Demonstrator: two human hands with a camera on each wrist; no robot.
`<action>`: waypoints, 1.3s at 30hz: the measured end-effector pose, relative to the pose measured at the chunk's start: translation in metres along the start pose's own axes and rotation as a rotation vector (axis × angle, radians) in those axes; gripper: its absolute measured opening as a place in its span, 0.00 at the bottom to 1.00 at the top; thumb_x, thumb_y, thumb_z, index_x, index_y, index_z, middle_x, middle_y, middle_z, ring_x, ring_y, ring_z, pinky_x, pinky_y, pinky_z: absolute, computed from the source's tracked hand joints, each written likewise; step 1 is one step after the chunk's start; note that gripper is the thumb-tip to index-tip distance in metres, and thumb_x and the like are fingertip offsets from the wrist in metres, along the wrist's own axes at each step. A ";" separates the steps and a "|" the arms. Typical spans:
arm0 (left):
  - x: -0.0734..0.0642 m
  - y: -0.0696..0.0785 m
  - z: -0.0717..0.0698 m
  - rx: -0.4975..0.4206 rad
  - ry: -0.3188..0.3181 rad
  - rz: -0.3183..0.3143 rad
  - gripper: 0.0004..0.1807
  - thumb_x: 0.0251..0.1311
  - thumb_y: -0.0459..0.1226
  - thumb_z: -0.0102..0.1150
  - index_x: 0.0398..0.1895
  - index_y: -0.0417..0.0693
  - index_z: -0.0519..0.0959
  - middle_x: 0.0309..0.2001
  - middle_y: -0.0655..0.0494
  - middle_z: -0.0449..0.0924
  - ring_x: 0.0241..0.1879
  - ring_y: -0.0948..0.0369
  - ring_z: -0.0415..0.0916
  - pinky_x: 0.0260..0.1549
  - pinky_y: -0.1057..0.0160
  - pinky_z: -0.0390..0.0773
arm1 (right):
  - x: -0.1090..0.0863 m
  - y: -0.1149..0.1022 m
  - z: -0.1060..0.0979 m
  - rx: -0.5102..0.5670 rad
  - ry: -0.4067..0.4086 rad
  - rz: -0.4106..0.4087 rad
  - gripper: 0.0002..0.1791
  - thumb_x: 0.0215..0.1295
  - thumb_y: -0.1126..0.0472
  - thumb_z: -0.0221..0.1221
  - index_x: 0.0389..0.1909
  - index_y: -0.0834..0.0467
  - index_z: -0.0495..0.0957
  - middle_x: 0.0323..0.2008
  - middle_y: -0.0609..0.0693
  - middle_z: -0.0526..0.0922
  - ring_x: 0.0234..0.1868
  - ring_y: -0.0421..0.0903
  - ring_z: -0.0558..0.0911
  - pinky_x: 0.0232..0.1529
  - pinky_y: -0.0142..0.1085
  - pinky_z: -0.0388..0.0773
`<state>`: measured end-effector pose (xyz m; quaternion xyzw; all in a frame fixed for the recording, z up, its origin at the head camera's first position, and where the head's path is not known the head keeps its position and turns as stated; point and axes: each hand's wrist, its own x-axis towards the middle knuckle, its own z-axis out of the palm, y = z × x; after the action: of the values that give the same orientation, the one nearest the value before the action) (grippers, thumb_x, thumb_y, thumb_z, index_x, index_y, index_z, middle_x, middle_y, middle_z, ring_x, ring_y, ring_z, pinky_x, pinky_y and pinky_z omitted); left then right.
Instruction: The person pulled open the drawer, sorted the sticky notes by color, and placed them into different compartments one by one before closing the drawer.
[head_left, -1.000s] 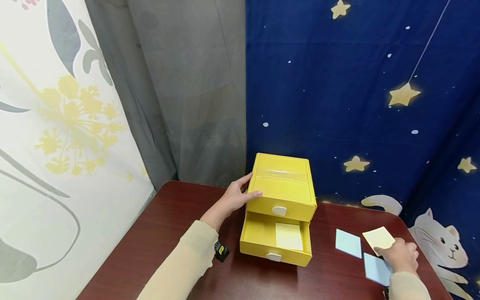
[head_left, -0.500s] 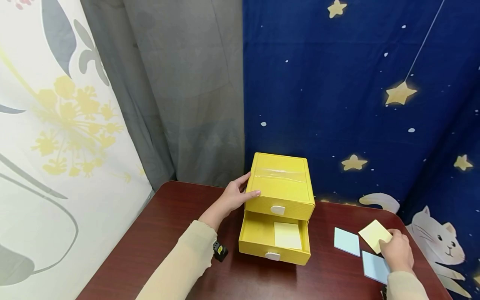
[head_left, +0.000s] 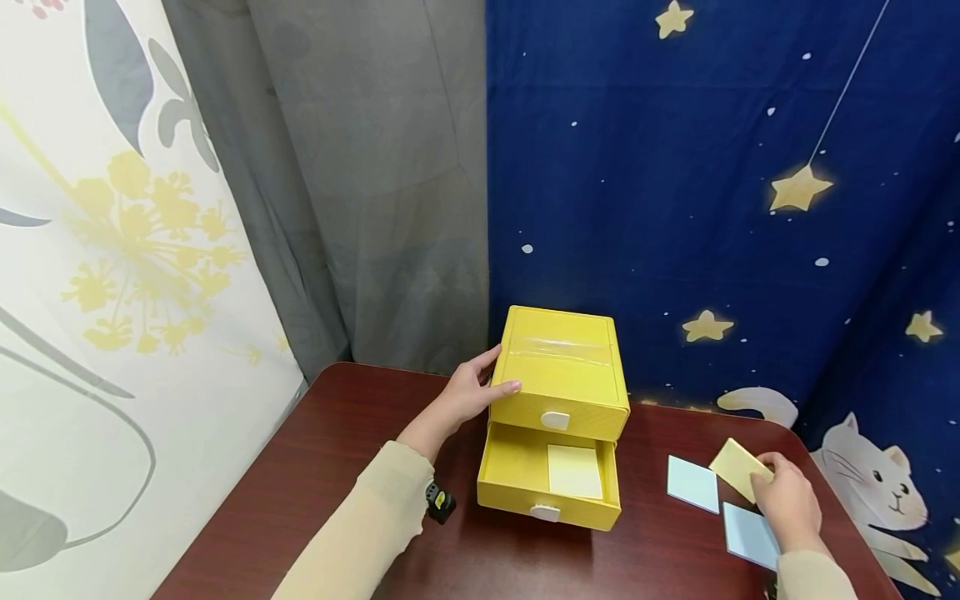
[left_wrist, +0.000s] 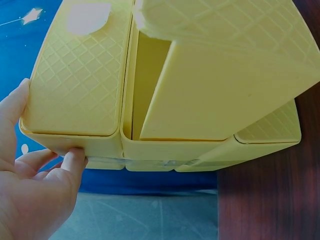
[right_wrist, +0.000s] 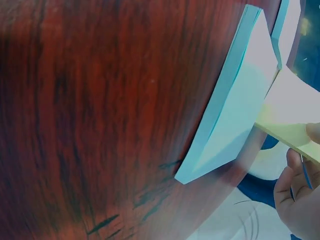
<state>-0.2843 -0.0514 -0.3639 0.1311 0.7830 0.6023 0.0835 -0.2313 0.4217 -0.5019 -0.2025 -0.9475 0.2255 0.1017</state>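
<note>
A yellow drawer cabinet (head_left: 562, 367) stands on the table with a lower drawer (head_left: 506, 495) pulled out. Inside that drawer lies a pale yellow sticky-note pad (head_left: 575, 472). My left hand (head_left: 467, 393) rests against the cabinet's upper left side, thumb on the top edge and fingertips touching the side wall in the left wrist view. On the right, my right hand (head_left: 791, 504) pinches a second yellow sticky-note pad (head_left: 735, 467) by its right side, thumb above and fingers beneath. That pad (right_wrist: 292, 107) is tilted, close behind a light blue pad (right_wrist: 235, 105) in the right wrist view.
Two light blue sticky-note pads lie on the table, one at the left (head_left: 693, 483) and one nearer (head_left: 750, 535) beside the right wrist. A dark red wooden table (head_left: 345, 433) carries everything. Grey and blue star-patterned curtains (head_left: 675, 208) hang close behind.
My right hand has closed its pinch on the yellow pad, which has shifted slightly left and tilted up on its right side. The left hand and cabinet keep their places.
</note>
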 end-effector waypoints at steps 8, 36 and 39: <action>-0.002 0.005 0.001 0.009 -0.002 -0.002 0.44 0.58 0.41 0.64 0.74 0.46 0.51 0.74 0.48 0.50 0.72 0.52 0.51 0.65 0.53 0.63 | -0.015 -0.006 0.004 0.004 0.151 -0.136 0.10 0.59 0.63 0.56 0.40 0.62 0.79 0.41 0.65 0.79 0.38 0.62 0.75 0.29 0.52 0.69; -0.006 0.006 0.002 0.028 0.019 -0.010 0.44 0.59 0.41 0.63 0.74 0.46 0.51 0.74 0.48 0.51 0.72 0.51 0.51 0.65 0.53 0.63 | -0.055 -0.044 0.006 0.077 0.476 -0.463 0.10 0.43 0.72 0.68 0.28 0.59 0.82 0.31 0.53 0.82 0.35 0.52 0.73 0.35 0.43 0.65; -0.006 0.007 0.002 0.025 0.018 -0.010 0.43 0.59 0.41 0.63 0.74 0.45 0.51 0.74 0.48 0.51 0.72 0.51 0.51 0.65 0.53 0.63 | -0.057 -0.046 0.006 0.084 0.500 -0.496 0.11 0.40 0.73 0.68 0.28 0.59 0.82 0.31 0.52 0.81 0.36 0.52 0.73 0.36 0.43 0.65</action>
<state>-0.2770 -0.0499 -0.3580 0.1226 0.7918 0.5933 0.0777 -0.1976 0.3570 -0.4911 -0.0107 -0.9037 0.1762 0.3902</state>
